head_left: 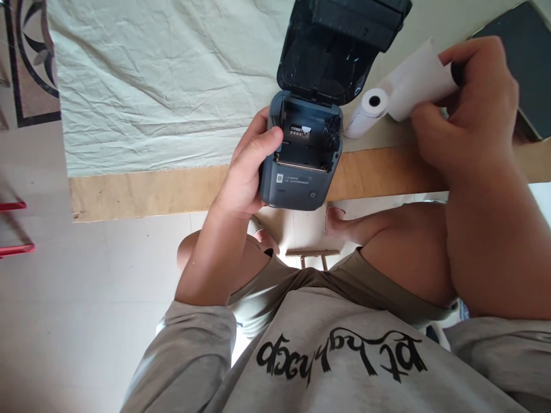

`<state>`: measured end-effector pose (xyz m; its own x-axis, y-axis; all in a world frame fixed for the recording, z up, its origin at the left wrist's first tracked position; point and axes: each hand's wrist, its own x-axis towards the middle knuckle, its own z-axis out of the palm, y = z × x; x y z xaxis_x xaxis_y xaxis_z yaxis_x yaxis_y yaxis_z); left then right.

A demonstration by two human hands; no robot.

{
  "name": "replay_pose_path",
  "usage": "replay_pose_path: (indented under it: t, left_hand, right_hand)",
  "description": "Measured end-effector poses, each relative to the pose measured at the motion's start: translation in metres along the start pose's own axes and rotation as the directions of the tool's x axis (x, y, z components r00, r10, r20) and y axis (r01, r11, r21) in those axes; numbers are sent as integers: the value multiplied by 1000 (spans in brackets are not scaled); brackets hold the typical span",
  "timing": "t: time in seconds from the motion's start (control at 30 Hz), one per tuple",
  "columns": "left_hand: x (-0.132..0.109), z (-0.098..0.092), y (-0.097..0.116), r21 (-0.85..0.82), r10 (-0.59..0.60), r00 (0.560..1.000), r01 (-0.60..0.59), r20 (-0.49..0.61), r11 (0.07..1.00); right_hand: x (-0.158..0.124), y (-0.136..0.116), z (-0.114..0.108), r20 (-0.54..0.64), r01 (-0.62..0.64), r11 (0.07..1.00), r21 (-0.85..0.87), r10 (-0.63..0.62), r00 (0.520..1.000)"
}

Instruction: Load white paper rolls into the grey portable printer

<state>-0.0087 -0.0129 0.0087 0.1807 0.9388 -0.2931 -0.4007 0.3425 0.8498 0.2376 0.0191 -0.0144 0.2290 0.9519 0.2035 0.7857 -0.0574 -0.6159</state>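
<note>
My left hand point(249, 163) is closed around the side of a dark blue-grey portable label printer point(297, 192), thumb over its rim. The printer's black lid point(331, 51) is flipped up, and its paper compartment point(307, 129) shows a small printed sticker and no roll inside. To the right, my right hand point(473, 109) has its thumb and fingers closed about a piece of white paper point(415, 80), with a dark round end by the fingers. Beside that paper stands a small white paper roll point(368, 115) with a black core. Whether paper and roll are joined I cannot tell.
A pale green cloth point(163, 86) covers the table, whose bare wooden edge point(163, 192) runs along the front. A dark flat object point(525, 69) lies at the far right. Beneath the table edge are my legs and a small wooden stool or bar point(313, 253).
</note>
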Motion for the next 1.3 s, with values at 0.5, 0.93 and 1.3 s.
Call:
replay_pose_path:
  t: [0.5, 0.93, 1.3]
  left_hand:
    - [55, -59, -38, 89, 152, 909, -201, 387, 975]
    - [80, -80, -48, 73, 146, 849, -212, 508, 975]
    - [83, -83, -48, 71, 150, 848, -215, 509, 974]
  right_hand:
    - [-6, -1, -5, 30, 27, 993, -118, -24, 999]
    - [-2, 8, -5, 10, 46, 998, -46, -45, 999]
    - [-3, 1, -8, -57, 109, 991, 80, -104, 993]
